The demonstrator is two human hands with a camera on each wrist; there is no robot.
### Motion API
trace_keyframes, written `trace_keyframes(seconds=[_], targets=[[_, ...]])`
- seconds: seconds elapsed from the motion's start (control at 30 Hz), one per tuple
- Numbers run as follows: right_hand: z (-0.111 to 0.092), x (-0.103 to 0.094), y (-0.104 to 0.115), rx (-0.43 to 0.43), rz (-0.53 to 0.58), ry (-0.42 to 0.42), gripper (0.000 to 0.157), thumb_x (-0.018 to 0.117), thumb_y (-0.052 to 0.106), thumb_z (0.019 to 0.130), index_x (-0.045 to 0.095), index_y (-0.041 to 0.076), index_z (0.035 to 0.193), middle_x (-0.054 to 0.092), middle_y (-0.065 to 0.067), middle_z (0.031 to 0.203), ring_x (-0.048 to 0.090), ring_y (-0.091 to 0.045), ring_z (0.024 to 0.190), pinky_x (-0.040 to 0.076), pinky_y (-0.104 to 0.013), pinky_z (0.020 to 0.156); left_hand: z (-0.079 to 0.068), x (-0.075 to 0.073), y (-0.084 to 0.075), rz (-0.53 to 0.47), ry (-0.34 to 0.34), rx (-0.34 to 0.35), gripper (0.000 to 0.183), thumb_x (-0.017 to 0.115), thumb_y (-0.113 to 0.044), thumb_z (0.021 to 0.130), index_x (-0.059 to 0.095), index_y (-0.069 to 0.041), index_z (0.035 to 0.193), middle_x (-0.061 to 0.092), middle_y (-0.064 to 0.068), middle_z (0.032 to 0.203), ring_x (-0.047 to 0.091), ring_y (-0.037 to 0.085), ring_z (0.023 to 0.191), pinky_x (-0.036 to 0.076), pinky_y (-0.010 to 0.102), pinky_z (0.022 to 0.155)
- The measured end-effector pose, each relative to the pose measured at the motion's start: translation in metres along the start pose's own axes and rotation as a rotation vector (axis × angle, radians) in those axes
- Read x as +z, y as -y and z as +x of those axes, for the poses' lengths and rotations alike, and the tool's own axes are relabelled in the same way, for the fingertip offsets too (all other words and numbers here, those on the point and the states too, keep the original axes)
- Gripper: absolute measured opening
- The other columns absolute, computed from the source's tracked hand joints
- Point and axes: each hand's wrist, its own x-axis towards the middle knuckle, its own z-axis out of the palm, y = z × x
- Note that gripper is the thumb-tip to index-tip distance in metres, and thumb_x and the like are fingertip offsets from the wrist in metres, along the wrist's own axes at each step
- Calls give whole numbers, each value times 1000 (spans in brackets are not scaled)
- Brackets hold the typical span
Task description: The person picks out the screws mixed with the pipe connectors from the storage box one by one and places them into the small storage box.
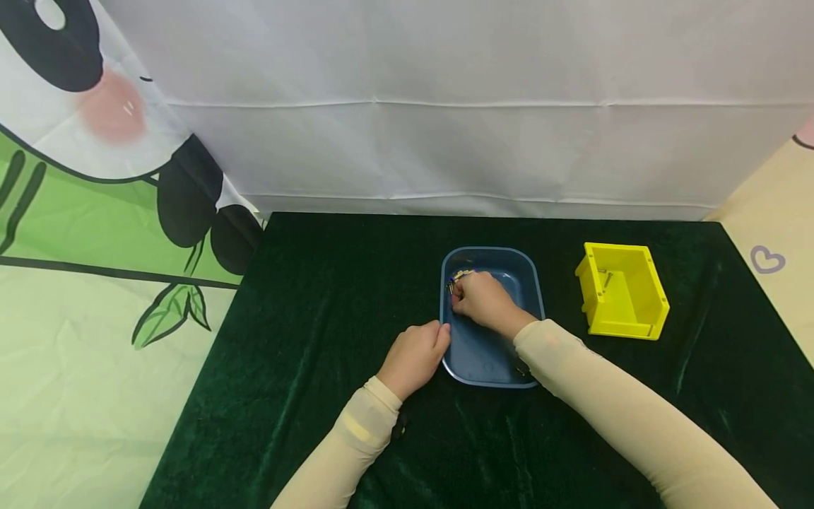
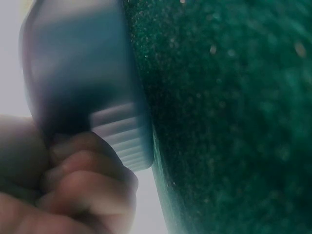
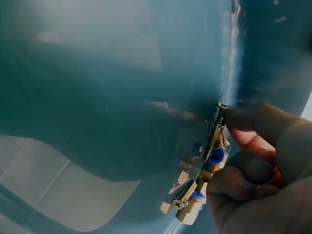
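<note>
My left hand [image 1: 415, 355] grips the left rim of a blue plastic tray [image 1: 470, 353], its fingers curled against the outer wall in the left wrist view. Inside the tray, my right hand [image 1: 486, 302] reaches to the left wall. There, in the right wrist view, its thumb and forefinger pinch at a dark screw [image 3: 214, 134] near its head. Several brass fittings [image 3: 189, 214] with blue collars lie heaped below those fingertips. Among them is another screw [image 3: 180, 202], its cross-slotted head facing the camera.
Right of the tray stands a yellow open-fronted bin [image 1: 626, 329] with a few screws [image 1: 608, 280] in it. Dark green velvet cloth [image 1: 331, 424] covers the table. A white sheet [image 1: 445, 141] hangs behind the far edge, with a printed cartoon sheet [image 1: 76, 353] at the left.
</note>
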Motion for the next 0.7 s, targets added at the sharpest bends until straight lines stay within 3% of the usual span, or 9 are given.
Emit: trace_keyframes(seconds=[0.4,0.7], targets=[[-1,-1,1,-39,61,-4,8,72,13,88,68,14,81,64,2,77,58,-12,65,50,-28,62,-1,0,1,-32,13,0,40,34,-34,108,56,-16,80,51,-3,63,51,12,49,40,27,46],[-3,-6,1,-60,129,-63,10,70,10,88,67,13,79,62,1,72,57,-13,61,49,-28,57,-1,0,1,-17,1,10,39,35,-33,108,54,-18,78,51,-2,63,51,12,49,39,27,46]])
